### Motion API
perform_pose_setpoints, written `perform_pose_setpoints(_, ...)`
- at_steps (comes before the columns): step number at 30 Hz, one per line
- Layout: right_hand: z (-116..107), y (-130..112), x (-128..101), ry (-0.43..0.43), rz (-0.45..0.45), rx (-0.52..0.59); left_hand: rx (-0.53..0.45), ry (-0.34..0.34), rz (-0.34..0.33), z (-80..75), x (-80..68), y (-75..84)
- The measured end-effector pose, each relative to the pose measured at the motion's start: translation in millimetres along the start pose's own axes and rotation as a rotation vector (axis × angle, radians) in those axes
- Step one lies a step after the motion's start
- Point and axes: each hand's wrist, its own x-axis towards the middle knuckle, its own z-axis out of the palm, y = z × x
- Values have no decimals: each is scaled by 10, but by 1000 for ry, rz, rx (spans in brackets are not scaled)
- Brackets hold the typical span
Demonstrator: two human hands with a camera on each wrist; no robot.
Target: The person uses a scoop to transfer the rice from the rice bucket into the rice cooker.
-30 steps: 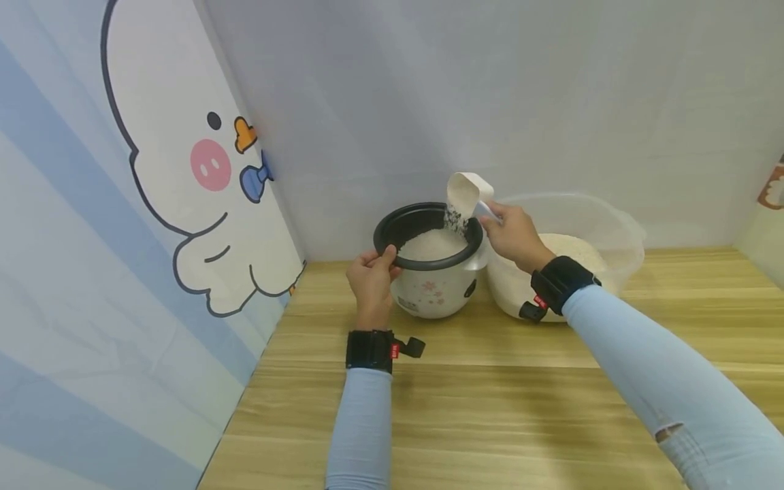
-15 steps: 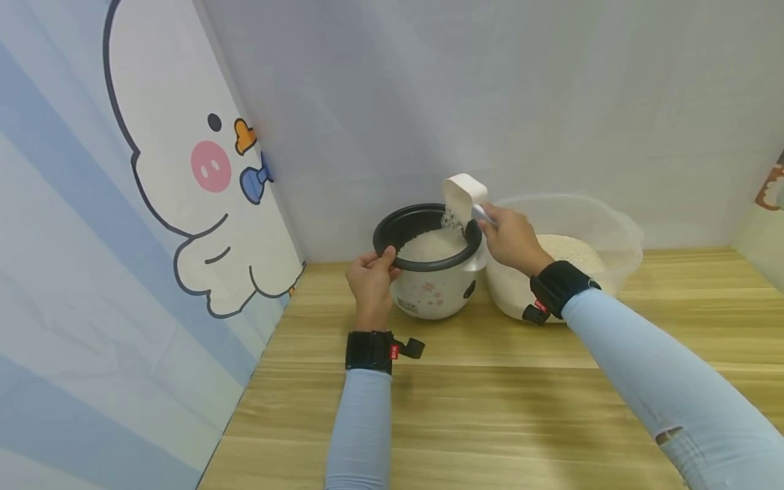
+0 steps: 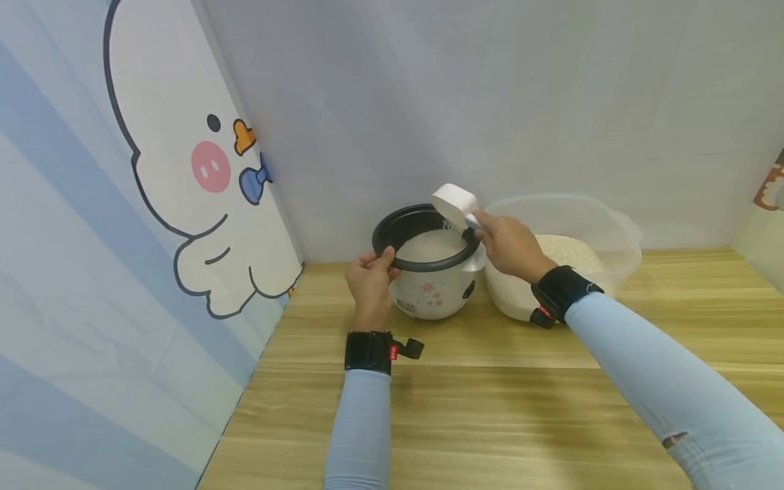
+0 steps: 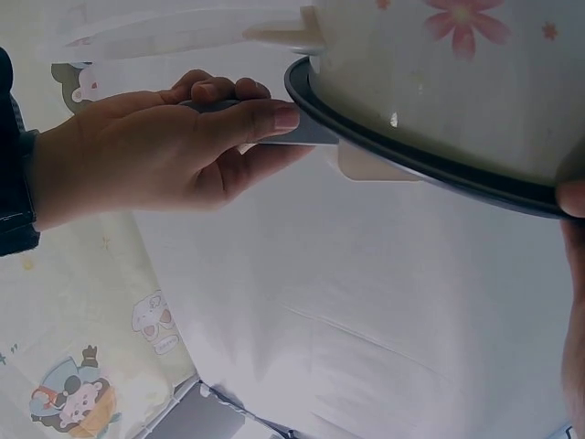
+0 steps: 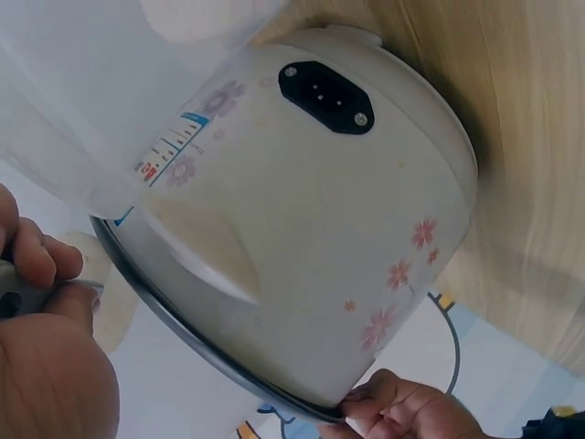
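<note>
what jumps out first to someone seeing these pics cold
The right hand holds a white scoop tipped over the rice cooker, whose black pot is heaped with white rice, at the back of the wooden table. The left hand pinches the pot's black rim. On the left wall, a big cartoon duck fills the view, and a clear tub of rice stands just right of the cooker.

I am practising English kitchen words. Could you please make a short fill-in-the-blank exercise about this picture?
1. The right hand tips a white scoop over the rice ____.
2. The left hand grips the cooker's black ____.
3. The clear plastic tub beside the cooker holds white ____.
4. Everything stands on a ____ table.

Missing words: cooker; rim; rice; wooden
</note>
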Motion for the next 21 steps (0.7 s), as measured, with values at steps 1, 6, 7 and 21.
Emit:
perform_pose_setpoints(1,-2,1,-7,1,-17,-15,-1,0,1,-2,-2,2)
perform_pose_setpoints(6,-10,30,-51,37,-118,-116,-8,-4,3,-16,-1,2)
perform_pose_setpoints(7,-17,36,-62,43,-132,-129,-8,-5,3,-17,-1,2)
perform_pose_setpoints(21,-189,307,-83,130,15,149,-6,6,9,11,7,-16)
